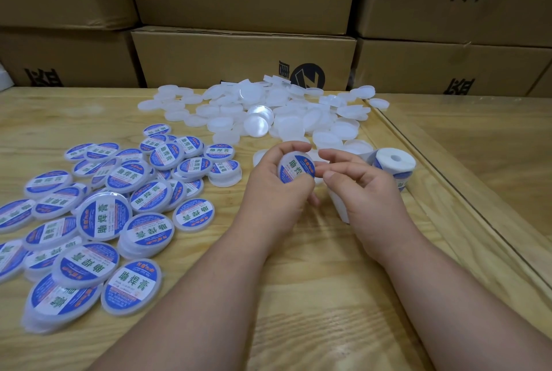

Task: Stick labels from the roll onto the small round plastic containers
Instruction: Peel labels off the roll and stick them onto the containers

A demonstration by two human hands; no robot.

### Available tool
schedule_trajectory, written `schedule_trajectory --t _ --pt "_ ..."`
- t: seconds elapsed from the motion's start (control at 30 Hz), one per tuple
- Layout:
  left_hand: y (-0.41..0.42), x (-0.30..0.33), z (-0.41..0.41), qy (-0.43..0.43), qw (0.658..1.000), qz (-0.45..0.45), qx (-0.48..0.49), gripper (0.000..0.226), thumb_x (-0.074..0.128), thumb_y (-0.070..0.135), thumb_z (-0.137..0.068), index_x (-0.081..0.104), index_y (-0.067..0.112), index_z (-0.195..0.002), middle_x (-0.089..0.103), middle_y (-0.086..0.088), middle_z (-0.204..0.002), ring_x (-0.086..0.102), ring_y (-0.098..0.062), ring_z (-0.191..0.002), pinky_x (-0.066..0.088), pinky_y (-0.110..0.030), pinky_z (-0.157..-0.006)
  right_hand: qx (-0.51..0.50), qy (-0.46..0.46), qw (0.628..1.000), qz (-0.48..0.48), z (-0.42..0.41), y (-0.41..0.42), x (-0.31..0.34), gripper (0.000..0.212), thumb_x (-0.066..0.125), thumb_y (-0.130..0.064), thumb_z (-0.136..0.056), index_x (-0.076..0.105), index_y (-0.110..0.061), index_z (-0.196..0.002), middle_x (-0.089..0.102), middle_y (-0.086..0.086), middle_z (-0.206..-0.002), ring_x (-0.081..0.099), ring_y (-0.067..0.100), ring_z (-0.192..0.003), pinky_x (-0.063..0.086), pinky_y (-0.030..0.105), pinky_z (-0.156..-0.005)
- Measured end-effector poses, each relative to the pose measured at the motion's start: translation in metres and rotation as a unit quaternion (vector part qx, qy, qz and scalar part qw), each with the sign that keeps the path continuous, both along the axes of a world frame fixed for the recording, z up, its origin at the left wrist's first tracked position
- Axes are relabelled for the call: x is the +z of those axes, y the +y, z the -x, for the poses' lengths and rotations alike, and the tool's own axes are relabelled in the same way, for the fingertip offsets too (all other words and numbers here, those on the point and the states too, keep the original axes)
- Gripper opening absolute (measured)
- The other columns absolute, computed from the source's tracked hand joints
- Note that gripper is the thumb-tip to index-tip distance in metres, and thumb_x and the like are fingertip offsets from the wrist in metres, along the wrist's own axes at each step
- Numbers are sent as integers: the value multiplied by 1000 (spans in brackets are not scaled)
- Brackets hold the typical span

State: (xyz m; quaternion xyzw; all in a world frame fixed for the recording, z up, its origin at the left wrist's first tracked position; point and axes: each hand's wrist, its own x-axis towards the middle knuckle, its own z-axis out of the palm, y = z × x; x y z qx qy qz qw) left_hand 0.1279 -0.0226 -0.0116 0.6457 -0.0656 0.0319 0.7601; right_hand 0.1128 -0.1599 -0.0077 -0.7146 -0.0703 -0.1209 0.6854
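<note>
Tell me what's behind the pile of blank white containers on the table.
Stacked brown cardboard boxes with black print stand right behind the blank container pile, at the table's far edge. Whatever lies behind the boxes is hidden.

The bench (298, 296) is pale wood with visible grain and a satin sheen. Behind it, the boxes (239, 51) are matt brown cardboard. The unlabelled containers (268, 111) are translucent, smooth white plastic; the labelled containers (104, 218) carry glossy blue-and-white paper labels.

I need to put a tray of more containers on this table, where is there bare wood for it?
Bare wooden table lies near the front edge around the forearms, and at far left before the brown cardboard boxes. Crowded: blue-labelled round containers at left, unlabelled white plastic containers in the middle back, the label roll beside the right hand.
</note>
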Motion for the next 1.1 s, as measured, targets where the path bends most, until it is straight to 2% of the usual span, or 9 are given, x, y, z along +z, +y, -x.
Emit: schedule_trajectory --t 0.27,0.37,0.43,0.57,0.67,0.77,0.9,1.0,1.1 --pt "4 -4 -2 -15 1000 -25 0 34 66 12 -90 62 37 -112 77 9 -103 61 -13 -54 54 -25 -58 -64 -46 997 -26 -3 -5 0 35 57 6 -92 79 -20 -86 72 -5 -120 63 -7 -112 45 5 -83" --pt "5 -3 -1 -7 999 -38 17 21 77 31 -86 70 39 -104 77 11 -100 62 -11 -54 52 -22 -56 -109 -59 992 -32 -5 -7 -3 31 58 2 -90 78 -21 -85 74 -5 -115 63 -4 -111 45 5 -81" --pt "5 1 1 4 999 -36 24 12 70 44 -90 72 36 -99 78 11 -97 61 -11 -51 48 -19 -53 -142 -61 988 -21 -7 -8 -5 30 57 0 -88 77 -22 -83 74 -7 -109 64 -4 -106 45 5 -79" --pt "7 6 3 31 999 -4 21 47 37 66 -98 75 39 -93 79 -3 -82 55 -13 -40 40 -16 -42 -202 -26 979 -3 -10 -11 -7 29 56 -3 -88 75 -24 -82 71 -20 -82 58 -6 -66 42 5 -60" --pt "6 5 2 42 998 23 46 65 30 71 -97 78 27 -91 69 -5 -59 42 -14 -34 34 -18 -37 -224 -3 974 8 -13 -13 -10 27 56 -7 -88 73 -25 -81 65 -22 -68 49 -2 -53 39 8 -51" --pt "4 4 -1 71 993 50 74 64 38 69 -96 76 18 -95 54 1 -50 43 -10 -38 33 -18 -37 -229 5 973 19 -15 -14 -11 26 56 -8 -89 72 -26 -81 64 -24 -63 48 -3 -51 39 8 -49" --pt "9 5 -9 106 979 139 106 40 52 59 -97 75 29 -82 59 1 -55 44 -10 -40 34 -19 -38 -231 14 972 35 -16 -15 -11 25 56 -8 -89 73 -26 -81 64 -28 -64 52 -5 -55 40 6 -50" --pt "17 6 -17 145 940 285 122 22 63 45 -96 66 24 -101 66 1 -61 41 -9 -39 36 -19 -41 -232 21 972 35 -17 -16 -11 26 56 -9 -88 73 -26 -81 65 -26 -65 53 -5 -57 40 7 -51" --pt "22 5 -21 155 914 355 124 19 66 32 -97 61 23 -112 75 4 -76 49 -7 -45 40 -19 -42 -229 18 972 42 -17 -16 -11 25 56 -9 -88 73 -26 -81 65 -27 -65 54 -7 -58 40 6 -52"
